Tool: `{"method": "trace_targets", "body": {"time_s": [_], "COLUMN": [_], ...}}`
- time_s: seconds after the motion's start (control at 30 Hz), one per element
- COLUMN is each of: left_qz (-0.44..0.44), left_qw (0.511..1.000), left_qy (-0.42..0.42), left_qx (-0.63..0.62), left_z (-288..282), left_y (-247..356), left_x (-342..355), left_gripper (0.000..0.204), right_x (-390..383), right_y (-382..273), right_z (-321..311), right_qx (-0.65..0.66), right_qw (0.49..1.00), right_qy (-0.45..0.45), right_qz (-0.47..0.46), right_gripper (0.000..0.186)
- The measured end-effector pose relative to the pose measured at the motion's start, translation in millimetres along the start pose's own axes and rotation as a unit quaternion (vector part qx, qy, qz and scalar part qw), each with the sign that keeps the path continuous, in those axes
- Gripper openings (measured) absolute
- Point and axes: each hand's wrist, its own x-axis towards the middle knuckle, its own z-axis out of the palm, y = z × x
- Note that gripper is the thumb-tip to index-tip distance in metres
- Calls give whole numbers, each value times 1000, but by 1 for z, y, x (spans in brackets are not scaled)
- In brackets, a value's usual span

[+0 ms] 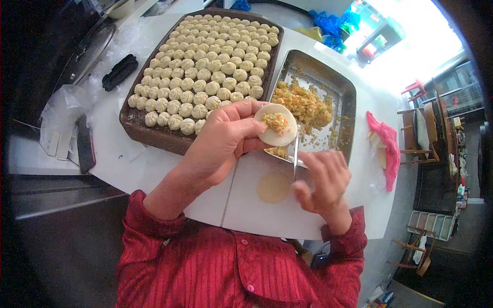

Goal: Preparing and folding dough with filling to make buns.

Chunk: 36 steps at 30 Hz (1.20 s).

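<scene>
1. Left hand [218, 141]: fingers and thumb pinch the left side of a dough wrapper [279, 140], a thin, pale, round disc with a smooth, matte surface. The wrapper is held above the table, at the near edge of the metal tray.
2. Filling portion [276, 122]: a small, moist, coarsely chopped heap, yellowish with orange bits, seated near the middle of the wrapper.
3. Right hand [324, 180]: blurred, fingers partly bent, to the right of a narrow, straight metal utensil [296, 159]. Whether the fingers grasp the utensil cannot be determined. The utensil's upper end lies at the wrapper's right edge.
4. Metal tray [351, 105]: shiny, rectangular, with rounded corners and raised walls. It contains loose, crumbly bulk filling [303, 105] of matching colour.
5. Second wrapper [273, 187]: flat, round, lying on the smooth white table [246, 205] below the held wrapper.
6. Dark tray [146, 134]: rectangular, worn brown surface, left of the metal tray. It carries close rows of buns [205, 74], each small, rounded and pleated on top.
7. Sleeves [149, 213]: red striped fabric, covering the arms short of the wrists.
</scene>
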Motion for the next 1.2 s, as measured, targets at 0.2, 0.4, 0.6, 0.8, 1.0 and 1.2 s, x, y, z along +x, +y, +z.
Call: {"method": "trace_targets", "body": {"time_s": [0.2,0.4,0.6,0.8,1.0,1.2], "left_qz": [-58,-56,-19,-13,-10,-27], "left_qw": [997,994,994,994,993,995], "left_qy": [-23,-23,-20,-28,-28,-33], "left_qx": [49,90,105,101,114,89], "left_z": [6,19,26,20,20,17], "left_y": [-3,-1,-6,-12,-13,-11], "left_x": [1,6,13,16,12,9], "left_gripper": [32,24,20,24,27,27], "right_x": [8,26,27,31,21,21], "right_y": [4,-1,3,-4,-2,-1], "right_z": [-3,-9,-5,-1,11,17], "right_qx": [267,453,512,490,397,414], "right_qw": [908,778,733,729,840,825], "right_qy": [83,21,82,108,97,102], "right_qz": [311,434,440,466,357,371], "right_gripper": [13,20,26,31,47,47]}}
